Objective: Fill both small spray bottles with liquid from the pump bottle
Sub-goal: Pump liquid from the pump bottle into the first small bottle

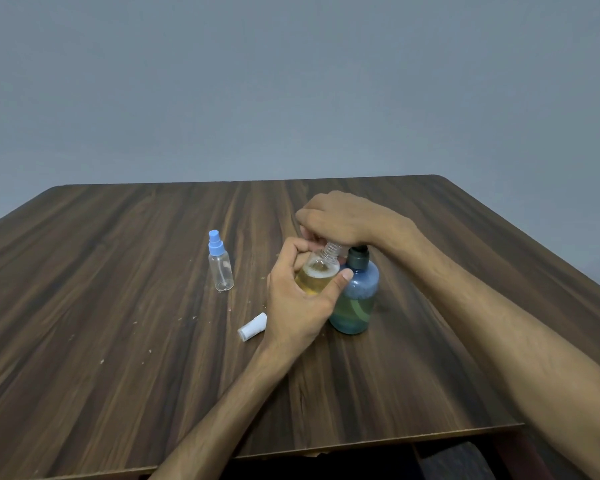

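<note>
First small spray bottle being filled at the pump bottle.

Nearest, a white cap (252, 327) lay on the wood-grain desk (118, 341). The left hand (298, 299) gripped the open spray bottle (317, 273), tilted and part-full of yellow liquid, its threaded neck under the spout; clear, light and likely slippery, it is best held round the body. The right hand (340, 220) pressed the teal pump bottle (355, 299), fingers curled over the head. Farther left stood the empty blue-capped bottle (220, 263).

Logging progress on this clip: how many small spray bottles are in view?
2. One empty, blue-capped spray bottle stands on the table, to the left. The other, uncapped bottle, part-filled with yellow liquid, is held in the left hand against the pump bottle.
</note>
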The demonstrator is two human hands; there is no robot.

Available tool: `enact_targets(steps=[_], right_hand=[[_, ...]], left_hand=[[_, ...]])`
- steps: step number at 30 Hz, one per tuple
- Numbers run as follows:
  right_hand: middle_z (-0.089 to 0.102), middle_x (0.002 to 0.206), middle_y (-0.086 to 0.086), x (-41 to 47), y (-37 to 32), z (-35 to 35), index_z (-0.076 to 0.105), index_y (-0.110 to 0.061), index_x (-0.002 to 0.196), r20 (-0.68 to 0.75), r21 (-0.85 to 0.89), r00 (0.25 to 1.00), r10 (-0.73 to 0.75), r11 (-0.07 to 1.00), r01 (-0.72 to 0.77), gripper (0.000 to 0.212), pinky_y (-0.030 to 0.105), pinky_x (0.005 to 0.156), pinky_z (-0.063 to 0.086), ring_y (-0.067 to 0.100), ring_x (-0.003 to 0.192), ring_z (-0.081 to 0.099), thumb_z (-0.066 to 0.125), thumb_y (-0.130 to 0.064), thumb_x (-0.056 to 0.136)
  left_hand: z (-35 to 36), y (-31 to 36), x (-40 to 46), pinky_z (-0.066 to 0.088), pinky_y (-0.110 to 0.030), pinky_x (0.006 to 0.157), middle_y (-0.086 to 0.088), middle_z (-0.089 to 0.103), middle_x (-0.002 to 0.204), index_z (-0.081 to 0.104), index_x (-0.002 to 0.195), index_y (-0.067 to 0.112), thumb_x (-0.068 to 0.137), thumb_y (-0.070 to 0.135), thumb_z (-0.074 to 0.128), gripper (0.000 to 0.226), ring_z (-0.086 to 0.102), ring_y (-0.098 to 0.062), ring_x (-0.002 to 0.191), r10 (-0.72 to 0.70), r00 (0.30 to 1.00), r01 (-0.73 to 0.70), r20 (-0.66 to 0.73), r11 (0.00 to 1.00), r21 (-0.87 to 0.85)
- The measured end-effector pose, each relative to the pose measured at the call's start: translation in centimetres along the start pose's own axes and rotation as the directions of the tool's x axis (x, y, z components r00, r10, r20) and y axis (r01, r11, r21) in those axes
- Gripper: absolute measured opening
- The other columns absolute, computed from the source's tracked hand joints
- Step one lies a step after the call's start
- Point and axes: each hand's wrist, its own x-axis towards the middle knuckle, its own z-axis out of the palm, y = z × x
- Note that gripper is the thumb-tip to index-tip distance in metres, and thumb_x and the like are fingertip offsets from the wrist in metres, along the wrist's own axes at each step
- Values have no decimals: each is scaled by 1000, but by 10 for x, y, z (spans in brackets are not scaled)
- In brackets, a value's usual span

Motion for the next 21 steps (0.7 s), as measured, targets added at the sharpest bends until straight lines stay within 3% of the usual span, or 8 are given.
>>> enact_targets(steps=[3, 7, 11, 15, 18, 21], right_hand=[[77, 89, 5, 1, -2, 4, 61, -19, 67, 23, -11, 1000, -1, 1000, 1, 41, 51, 83, 55, 31, 90, 71, 33, -47, 76], [75, 80, -4, -2, -3, -3, 66, -21, 68, -16, 35, 1000, -21, 999, 22, 41, 51, 84, 56, 27, 86, 71, 35, -43, 82], [76, 91, 10, 0, -3, 5, 57, -18, 65, 39, -2, 999, 2, 1000, -2, 39, 56, 83, 55, 29, 82, 67, 33, -46, 77], [78, 83, 4, 0, -2, -8, 71, -17, 75, 30, 74, 999, -25, 997, 22, 42, 39, 71, 51, 20, 71, 65, 41, -31, 100], [80, 79, 3, 1, 2, -17, 72, -14, 83, 1, 137, 1000, -15, 990, 15, 37, 27, 62, 47, 8, 59, 62, 42, -23, 102], [80, 83, 4, 4, 4, -10, 74, -20, 76, 9, 124, 1000, 6, 992, -7, 35, 32, 67, 52, 20, 75, 72, 46, -19, 98]], left_hand=[[-1, 0, 0, 63, -41, 86, 6, 80, 94, 61, 103, 16, 76, 19, 92, 41, 79, -18, 91, -4, 1000, 4, -6, 1000, 14], [0, 0, -1, 63, -43, 86, 5, 81, 94, 61, 105, 14, 77, 19, 92, 42, 79, -18, 91, -8, 1000, 7, 3, 1000, 9], [-1, 1, 0, 61, -37, 84, 9, 80, 94, 61, 103, 16, 76, 18, 92, 41, 79, -15, 90, -4, 1000, 4, -6, 1000, 5], [0, 2, -2, 63, -44, 91, 6, 83, 96, 61, 104, 18, 79, 15, 90, 39, 81, -17, 95, -10, 1000, 10, 14, 1000, -8], [0, 3, -1, 63, -46, 94, 4, 84, 98, 60, 105, 17, 80, 13, 88, 38, 81, -18, 97, -12, 1000, 12, 22, 999, -31], [0, 3, -1, 63, -44, 93, 5, 84, 97, 60, 104, 21, 80, 12, 89, 38, 81, -17, 97, -5, 1000, 6, 23, 1000, -20]])
